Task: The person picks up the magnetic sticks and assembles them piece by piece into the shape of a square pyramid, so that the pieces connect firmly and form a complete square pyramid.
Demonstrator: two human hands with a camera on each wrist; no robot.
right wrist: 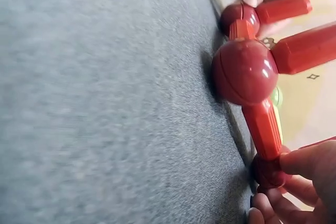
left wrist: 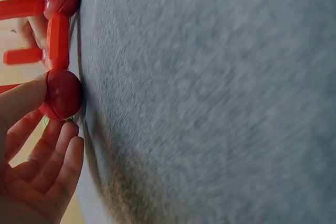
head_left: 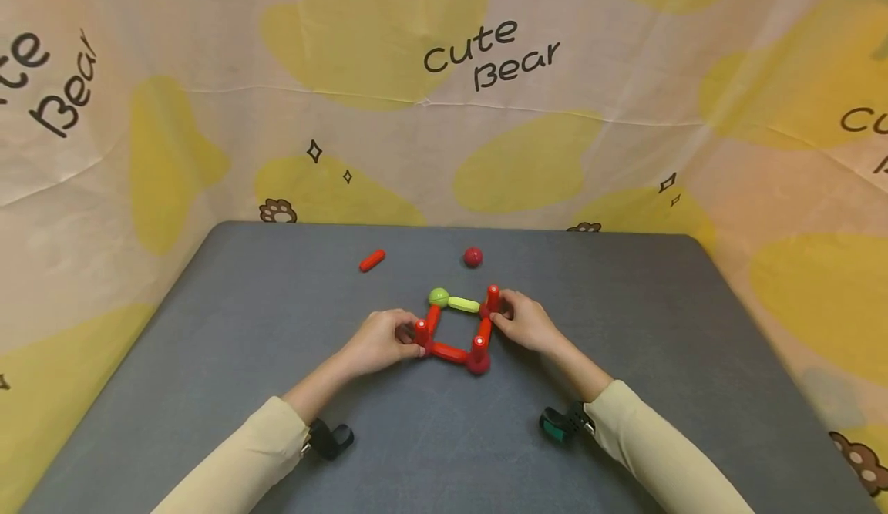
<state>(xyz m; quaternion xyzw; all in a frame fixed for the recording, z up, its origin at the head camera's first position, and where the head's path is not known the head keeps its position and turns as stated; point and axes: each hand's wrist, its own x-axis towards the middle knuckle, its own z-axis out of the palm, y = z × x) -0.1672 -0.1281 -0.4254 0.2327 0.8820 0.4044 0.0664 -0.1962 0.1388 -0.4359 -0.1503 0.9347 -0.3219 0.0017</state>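
On the grey worktop (head_left: 208, 391), the square of sticks and balls (head_left: 449, 353) sits just below centre in the head view. Your left hand (head_left: 381, 338) has its fingers clamped on the lower-left ball (left wrist: 64, 95); your right hand (head_left: 529, 321) pinches the upper-right ball (head_left: 486, 311). A loose red stick (head_left: 372, 260) and loose red ball (head_left: 473, 257) lie above.

Gray tabletop (head_left: 444, 452), yellow-blotched backdrop (head_left: 388, 132), "Cute Bear" lettering (head_left: 516, 68), paw print (head_left: 277, 211)

Right wrist view; red rod (right wrist: 310, 48) cropped
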